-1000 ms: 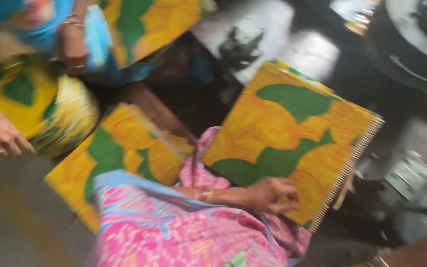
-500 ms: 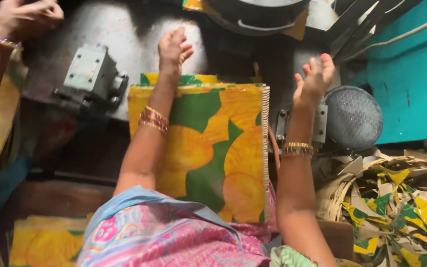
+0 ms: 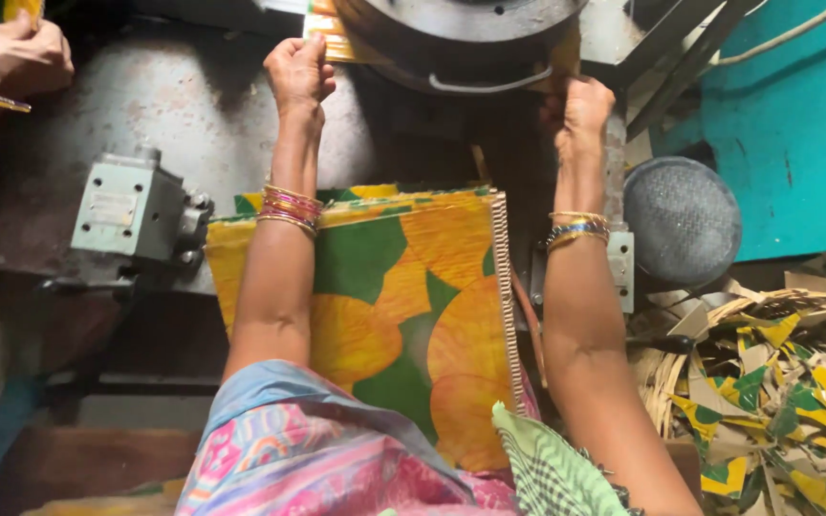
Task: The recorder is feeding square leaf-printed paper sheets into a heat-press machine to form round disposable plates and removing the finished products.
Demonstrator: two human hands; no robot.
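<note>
We see a grey metal worktop (image 3: 174,105) under a heavy round machine part (image 3: 466,38) at the top. Left of that part, a grey metal box (image 3: 131,205) sits on the worktop, and above the box another person's hand (image 3: 11,59) rests closed. Right of the round part hangs a dark mesh disc (image 3: 683,222) against a teal wall (image 3: 795,124), and below the disc a basket (image 3: 767,382) is heaped with yellow and green paper scraps. Below the round part, between the forearms, lies a stack of yellow, orange and green printed sheets (image 3: 403,306), its layered edges showing along the right side. A thin yellow printed sheet (image 3: 329,29) lies tucked under the rim of the round part. Our left hand (image 3: 298,72) is curled nearly shut, pinching that sheet's left edge. Our right hand (image 3: 580,110) is closed in a fist just under the rim's right side; we cannot tell what it grips.
</note>
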